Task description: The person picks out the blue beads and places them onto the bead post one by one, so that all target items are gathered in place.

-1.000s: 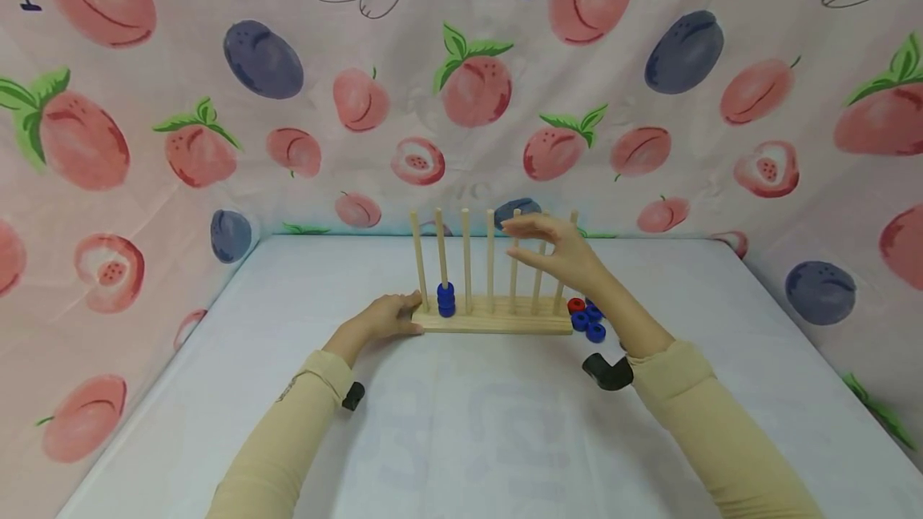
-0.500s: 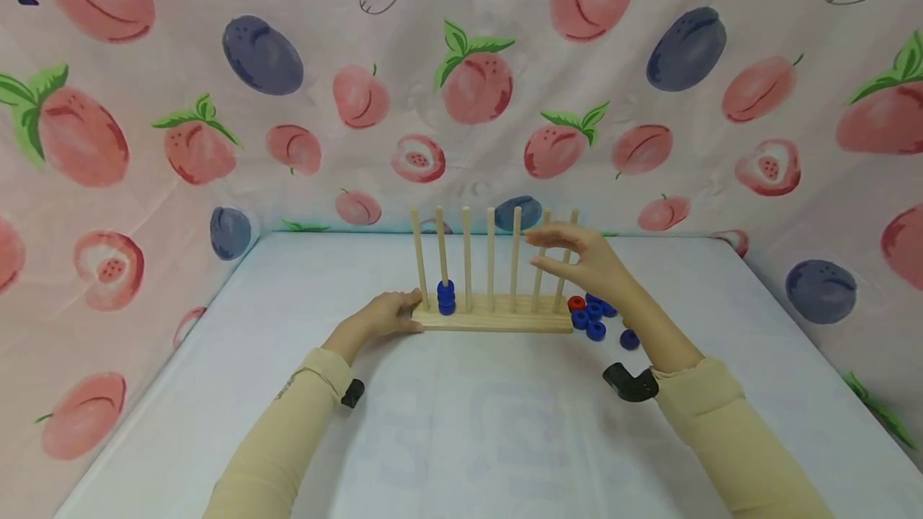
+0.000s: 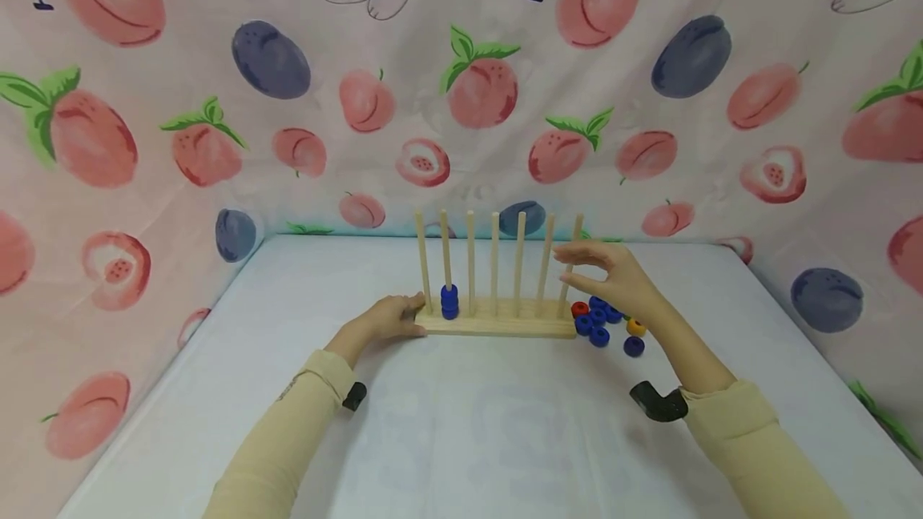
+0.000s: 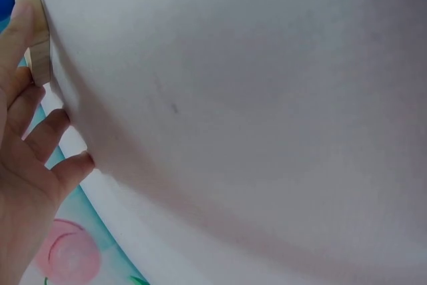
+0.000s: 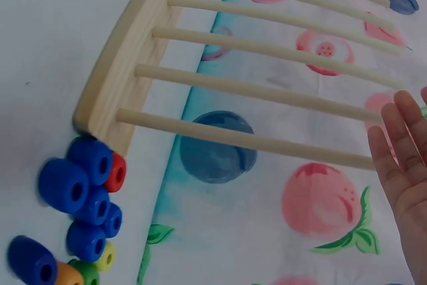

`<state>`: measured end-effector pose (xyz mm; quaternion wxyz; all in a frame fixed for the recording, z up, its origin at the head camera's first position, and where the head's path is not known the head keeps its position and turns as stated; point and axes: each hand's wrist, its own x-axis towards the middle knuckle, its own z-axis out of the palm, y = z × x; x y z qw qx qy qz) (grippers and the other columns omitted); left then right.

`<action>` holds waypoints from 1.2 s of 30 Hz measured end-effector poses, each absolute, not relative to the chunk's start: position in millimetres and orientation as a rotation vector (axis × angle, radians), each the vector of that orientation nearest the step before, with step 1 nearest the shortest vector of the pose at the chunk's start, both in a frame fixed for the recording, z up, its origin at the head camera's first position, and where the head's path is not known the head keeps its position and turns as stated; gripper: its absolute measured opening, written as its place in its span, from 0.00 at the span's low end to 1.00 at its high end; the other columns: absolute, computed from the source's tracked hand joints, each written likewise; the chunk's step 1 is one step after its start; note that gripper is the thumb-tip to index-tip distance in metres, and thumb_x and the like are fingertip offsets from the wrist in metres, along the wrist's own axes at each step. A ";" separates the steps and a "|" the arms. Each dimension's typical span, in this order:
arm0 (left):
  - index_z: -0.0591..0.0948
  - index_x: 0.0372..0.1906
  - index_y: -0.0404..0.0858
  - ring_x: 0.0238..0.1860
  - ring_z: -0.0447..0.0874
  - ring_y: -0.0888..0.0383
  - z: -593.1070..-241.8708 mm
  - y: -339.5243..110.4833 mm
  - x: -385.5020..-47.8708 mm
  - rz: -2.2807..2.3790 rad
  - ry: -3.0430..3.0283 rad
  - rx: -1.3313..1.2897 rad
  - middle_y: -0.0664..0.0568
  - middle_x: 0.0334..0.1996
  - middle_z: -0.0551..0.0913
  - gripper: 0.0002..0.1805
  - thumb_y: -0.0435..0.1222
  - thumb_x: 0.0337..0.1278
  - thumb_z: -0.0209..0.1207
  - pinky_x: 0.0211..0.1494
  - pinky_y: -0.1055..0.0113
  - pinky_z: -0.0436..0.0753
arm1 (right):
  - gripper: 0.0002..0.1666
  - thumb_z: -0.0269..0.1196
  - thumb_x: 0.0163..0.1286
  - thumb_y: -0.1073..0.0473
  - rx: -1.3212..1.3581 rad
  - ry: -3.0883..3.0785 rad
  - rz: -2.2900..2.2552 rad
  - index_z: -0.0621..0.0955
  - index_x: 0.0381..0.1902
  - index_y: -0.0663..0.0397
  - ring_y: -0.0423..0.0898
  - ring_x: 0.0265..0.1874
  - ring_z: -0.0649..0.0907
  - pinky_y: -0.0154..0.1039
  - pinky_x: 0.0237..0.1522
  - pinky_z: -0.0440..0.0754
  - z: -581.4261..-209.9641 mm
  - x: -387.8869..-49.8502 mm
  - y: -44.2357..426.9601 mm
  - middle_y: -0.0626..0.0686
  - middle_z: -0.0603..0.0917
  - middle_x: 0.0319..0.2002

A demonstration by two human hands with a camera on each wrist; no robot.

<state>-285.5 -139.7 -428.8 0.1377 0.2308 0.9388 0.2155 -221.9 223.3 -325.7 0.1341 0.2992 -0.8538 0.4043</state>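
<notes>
At the far left, a light beige sleeve [image 3: 288,423], turned back at the cuff, covered the left forearm, with a black wrist device [image 3: 355,396] showing beside it. The left hand [image 3: 384,319] was found grasping the left end of the wooden rack [image 3: 497,328], its thumb and fingers set about the end of the base; the left wrist view showed one finger lying against the wood and the others spread close to the corner.

The rack stood on the white table [image 3: 461,439], near the middle, its long side across the person's front. Seven pegs rose from it in a single row. The first peg [image 3: 423,263] was plain wood. The second peg [image 3: 446,251] carried three blue beads [image 3: 449,303], stacked down at the base. The remaining five pegs were plain wood.

At the seventh peg [image 3: 579,224], the right hand [image 3: 616,279] was raised and released, thumb and fingers parted. Whether it touched that peg could not be determined.

Loose beads lay just beyond the rack's right end, holes upward: one red bead [image 3: 580,309] close to the base, six blue beads, of which the nearest one to the person [image 3: 634,346] sat slightly apart, one orange bead [image 3: 635,327], one yellow bead [image 5: 105,256] and one green bead [image 5: 85,273]. The right sleeve [image 3: 757,439] extended beyond them. Behind everything hung a fruit-printed cloth [image 3: 324,110].
</notes>
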 end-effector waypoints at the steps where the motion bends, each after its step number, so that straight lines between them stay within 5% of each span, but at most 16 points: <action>1: 0.62 0.68 0.32 0.68 0.62 0.39 -429.3 -139.7 -285.0 0.621 2.718 0.658 0.36 0.67 0.65 0.39 0.44 0.56 0.63 0.72 0.48 0.61 | 0.20 0.65 0.60 0.69 0.866 -2.474 1.180 0.78 0.51 0.65 0.18 0.46 0.74 0.17 0.51 0.73 -327.6 -220.9 224.8 0.63 0.83 0.49; 18: 0.62 0.69 0.32 0.69 0.60 0.39 -426.3 -140.0 -284.0 0.636 2.704 0.653 0.37 0.68 0.63 0.39 0.43 0.56 0.63 0.73 0.48 0.59 | 0.19 0.64 0.62 0.65 0.698 -2.613 1.158 0.78 0.52 0.63 0.20 0.45 0.75 0.19 0.50 0.74 -356.3 -209.3 251.6 0.61 0.84 0.48; 36: 0.62 0.68 0.31 0.69 0.61 0.38 -428.6 -139.2 -284.3 0.627 2.705 0.676 0.36 0.67 0.64 0.40 0.44 0.56 0.63 0.72 0.47 0.61 | 0.21 0.65 0.63 0.61 0.641 -2.725 1.128 0.78 0.53 0.64 0.57 0.48 0.82 0.20 0.49 0.76 -376.1 -203.8 269.3 0.61 0.83 0.49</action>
